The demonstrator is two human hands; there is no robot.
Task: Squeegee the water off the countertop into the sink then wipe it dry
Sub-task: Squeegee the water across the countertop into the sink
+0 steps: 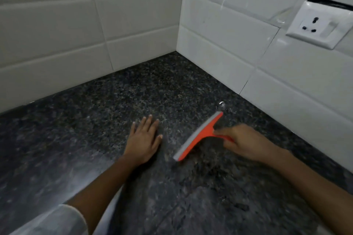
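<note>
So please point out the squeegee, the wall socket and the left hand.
squeegee (198,137), head view, on its orange head.
wall socket (317,25), head view, on its white faceplate.
left hand (142,141), head view, on its back.

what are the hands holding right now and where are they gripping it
The right hand grips the orange squeegee by its handle. The left hand holds nothing; it lies flat, fingers spread, on the countertop.

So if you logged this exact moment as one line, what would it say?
right hand: gripping orange squeegee, blade on granite countertop | left hand: flat on counter, empty | sink: not in view
</note>
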